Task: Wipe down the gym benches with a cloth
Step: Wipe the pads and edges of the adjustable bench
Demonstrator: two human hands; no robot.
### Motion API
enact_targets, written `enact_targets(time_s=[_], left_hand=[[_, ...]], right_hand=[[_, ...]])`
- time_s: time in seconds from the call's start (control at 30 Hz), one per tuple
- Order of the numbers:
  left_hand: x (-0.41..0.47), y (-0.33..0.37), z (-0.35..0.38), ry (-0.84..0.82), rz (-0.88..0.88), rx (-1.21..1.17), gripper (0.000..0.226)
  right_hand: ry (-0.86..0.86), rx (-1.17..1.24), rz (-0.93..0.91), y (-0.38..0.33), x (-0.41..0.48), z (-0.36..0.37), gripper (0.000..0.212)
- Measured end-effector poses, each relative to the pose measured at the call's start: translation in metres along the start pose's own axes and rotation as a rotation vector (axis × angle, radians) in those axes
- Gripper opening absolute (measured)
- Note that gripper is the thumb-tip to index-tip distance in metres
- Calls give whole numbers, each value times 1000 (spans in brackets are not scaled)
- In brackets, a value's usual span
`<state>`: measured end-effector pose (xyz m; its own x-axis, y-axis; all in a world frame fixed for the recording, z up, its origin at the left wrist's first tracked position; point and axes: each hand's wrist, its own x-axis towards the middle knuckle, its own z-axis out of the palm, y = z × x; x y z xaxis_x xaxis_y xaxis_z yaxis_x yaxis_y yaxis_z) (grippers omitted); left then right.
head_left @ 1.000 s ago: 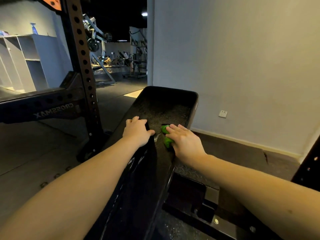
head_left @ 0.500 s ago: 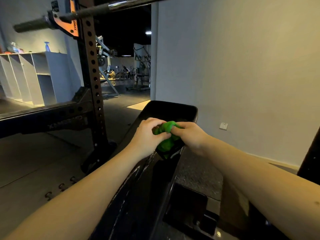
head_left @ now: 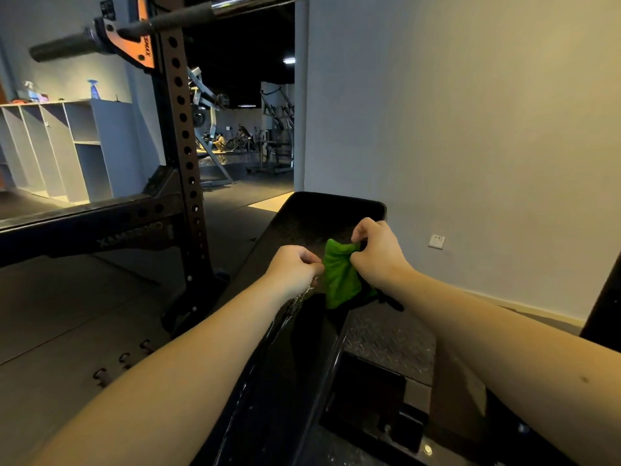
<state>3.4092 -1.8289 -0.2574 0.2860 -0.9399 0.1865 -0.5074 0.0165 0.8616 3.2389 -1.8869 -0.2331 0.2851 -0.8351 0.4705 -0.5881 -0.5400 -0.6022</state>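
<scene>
A black padded gym bench (head_left: 312, 213) runs away from me down the middle of the view, its surface glossy. A green cloth (head_left: 339, 277) hangs just above the pad between my hands. My left hand (head_left: 292, 270) pinches the cloth's left edge with curled fingers. My right hand (head_left: 379, 253) grips its upper right corner, slightly higher and farther away. The cloth's lower end droops toward the pad's right edge.
A black power rack upright (head_left: 183, 156) with a barbell (head_left: 100, 38) stands to the left of the bench. A checker-plate step (head_left: 393, 341) lies right of the pad. A white wall with a socket (head_left: 436, 241) is on the right, shelves (head_left: 60, 146) at the far left.
One second ago my right hand pressed the cloth on the pad and my left hand rested beside it. Both hands have since lifted the cloth and pulled it apart between them.
</scene>
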Motion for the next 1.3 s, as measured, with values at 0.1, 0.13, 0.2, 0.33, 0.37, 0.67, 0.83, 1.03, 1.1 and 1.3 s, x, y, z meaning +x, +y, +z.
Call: enact_targets(time_s=[0.1, 0.13, 0.2, 0.33, 0.37, 0.67, 0.83, 1.03, 1.1, 1.3], left_hand=[[9, -8, 5, 76, 7, 137, 4], [12, -12, 4, 94, 5, 190, 6], [15, -22, 2, 117, 14, 323, 14], [17, -40, -8, 139, 32, 489, 29], [18, -44, -11, 153, 29, 501, 31], [29, -76, -39, -76, -60, 604, 67], [32, -87, -58, -153, -16, 687, 81], [29, -94, -53, -98, -44, 632, 84], [30, -95, -54, -96, -52, 628, 84], [32, -100, -56, -114, -48, 613, 84]], right_hand=[[41, -126, -49, 11, 3, 15, 20], [28, -176, -63, 15, 3, 20, 19], [5, -409, -132, 23, -2, 27, 31], [-5, -810, -346, 33, -22, 35, 61], [-35, -818, -356, 38, -26, 37, 58], [-406, -726, -292, 61, -6, 35, 66], [-412, -727, -204, 53, 27, 39, 55], [-330, -699, -317, 44, 44, 40, 53], [-243, -643, -363, 40, 56, 39, 51], [-365, -681, -248, 38, 55, 53, 58]])
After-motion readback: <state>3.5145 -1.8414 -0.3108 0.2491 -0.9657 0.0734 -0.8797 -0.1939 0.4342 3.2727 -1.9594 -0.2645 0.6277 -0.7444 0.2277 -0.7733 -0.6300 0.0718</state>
